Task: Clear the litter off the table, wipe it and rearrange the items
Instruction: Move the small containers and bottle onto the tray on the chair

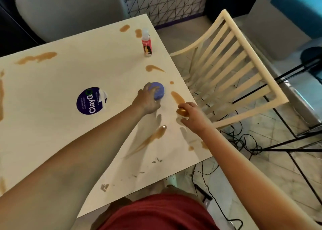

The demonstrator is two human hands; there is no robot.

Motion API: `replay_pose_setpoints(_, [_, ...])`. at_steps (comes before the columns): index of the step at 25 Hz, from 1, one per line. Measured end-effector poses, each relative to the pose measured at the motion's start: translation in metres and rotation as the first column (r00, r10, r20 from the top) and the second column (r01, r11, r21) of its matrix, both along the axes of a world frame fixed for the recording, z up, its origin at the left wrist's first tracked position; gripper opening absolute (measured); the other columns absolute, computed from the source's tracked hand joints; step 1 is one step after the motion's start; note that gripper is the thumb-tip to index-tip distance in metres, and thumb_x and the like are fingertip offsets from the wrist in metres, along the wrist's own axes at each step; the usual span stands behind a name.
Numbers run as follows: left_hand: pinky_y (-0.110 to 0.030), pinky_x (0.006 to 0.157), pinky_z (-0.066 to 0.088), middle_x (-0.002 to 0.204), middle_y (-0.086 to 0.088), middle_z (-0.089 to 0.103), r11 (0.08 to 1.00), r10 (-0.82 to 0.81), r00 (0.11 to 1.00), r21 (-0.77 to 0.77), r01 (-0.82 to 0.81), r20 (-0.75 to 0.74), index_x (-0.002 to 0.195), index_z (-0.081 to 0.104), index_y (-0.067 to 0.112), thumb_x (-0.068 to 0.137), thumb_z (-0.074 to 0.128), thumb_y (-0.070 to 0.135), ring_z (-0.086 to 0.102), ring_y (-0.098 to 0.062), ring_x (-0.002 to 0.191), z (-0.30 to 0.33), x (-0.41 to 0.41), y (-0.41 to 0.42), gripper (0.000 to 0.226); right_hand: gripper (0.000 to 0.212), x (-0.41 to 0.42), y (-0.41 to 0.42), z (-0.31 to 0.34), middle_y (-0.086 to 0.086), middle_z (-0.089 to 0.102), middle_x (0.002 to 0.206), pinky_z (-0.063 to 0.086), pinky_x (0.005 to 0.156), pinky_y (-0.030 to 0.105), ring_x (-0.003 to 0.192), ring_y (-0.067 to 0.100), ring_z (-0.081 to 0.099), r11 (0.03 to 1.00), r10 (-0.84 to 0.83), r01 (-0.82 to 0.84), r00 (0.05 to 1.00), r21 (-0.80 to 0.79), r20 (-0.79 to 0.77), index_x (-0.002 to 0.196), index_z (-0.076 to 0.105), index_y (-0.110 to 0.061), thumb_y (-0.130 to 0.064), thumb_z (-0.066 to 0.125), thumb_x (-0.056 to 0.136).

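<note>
My left hand [148,101] grips a round purple object [158,90] that rests on the cream table [69,83], right of centre. My right hand [192,115] is curled around a small gold-topped object [182,112] at the table's right edge; what lies below the gold top is hidden by my fingers. A small clear bottle with a pink label [146,43] stands upright near the far right corner. Brown spill streaks [177,97] mark the tabletop around both hands, with a longer smear [151,139] nearer to me. Dark crumbs [104,187] lie by the near edge.
A round blue ClayGo sticker [90,100] is stuck mid-table. A cream slatted chair [231,69] stands close to the table's right side. Black cables [235,142] and black metal legs [296,142] cover the floor to the right. A grey chair [69,8] is beyond the far edge.
</note>
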State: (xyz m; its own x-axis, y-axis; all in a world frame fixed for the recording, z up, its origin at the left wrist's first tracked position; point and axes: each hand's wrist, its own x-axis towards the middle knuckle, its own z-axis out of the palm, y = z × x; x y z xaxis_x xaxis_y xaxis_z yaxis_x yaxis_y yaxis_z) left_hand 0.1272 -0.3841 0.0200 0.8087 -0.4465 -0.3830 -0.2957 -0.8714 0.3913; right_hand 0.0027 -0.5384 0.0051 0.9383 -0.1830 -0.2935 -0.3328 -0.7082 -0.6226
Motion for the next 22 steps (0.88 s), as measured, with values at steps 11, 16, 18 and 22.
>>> replay_pose_setpoints(11, [-0.045,0.107,0.034,0.156,0.005,-0.013,0.943,-0.152,0.985,0.286,0.17,-0.085,0.147,0.002,0.039,0.083,0.059,0.026,0.007,-0.038,0.14,-0.024,0.04,-0.029,0.087,0.042,0.0,0.001,-0.014,0.005,0.053,0.123,0.041,0.093,0.034,0.108,0.03,0.049,0.999,0.034,-0.034,0.999,-0.001,0.038,0.125,0.052,-0.014,-0.001,0.049,0.086])
replay_pose_setpoints(16, [-0.043,0.093,0.042,0.151,0.0,0.009,0.954,-0.158,0.987,0.26,0.147,0.022,0.139,0.026,0.037,0.087,0.05,0.02,0.017,-0.038,0.129,-0.043,0.023,-0.025,0.06,0.041,0.0,0.001,-0.015,0.006,0.051,0.123,0.038,0.094,0.038,0.108,0.031,0.046,0.998,0.059,-0.058,0.998,-0.006,0.024,0.127,0.049,-0.015,-0.003,0.048,0.088])
replay_pose_setpoints(18, [-0.041,0.09,0.042,0.146,-0.004,0.014,0.975,-0.108,0.993,0.2,0.094,0.057,0.129,0.04,0.036,0.086,0.054,0.02,0.025,-0.038,0.122,-0.044,0.015,-0.021,0.047,0.04,-0.002,0.0,-0.015,0.006,0.051,0.124,0.038,0.093,0.036,0.107,0.03,0.046,0.998,0.066,-0.066,0.998,-0.021,0.019,0.128,0.047,-0.016,-0.004,0.048,0.089])
replay_pose_setpoints(22, [-0.035,0.084,0.037,0.128,-0.013,0.033,0.962,-0.008,1.0,0.272,0.013,-0.021,0.127,0.039,0.034,0.078,0.065,0.035,0.04,-0.04,0.11,-0.039,0.01,-0.011,0.055,0.04,-0.002,0.0,-0.014,0.005,0.05,0.124,0.036,0.093,0.033,0.108,0.029,0.045,0.999,0.053,-0.053,0.998,-0.013,0.015,0.127,0.047,-0.016,-0.004,0.046,0.089])
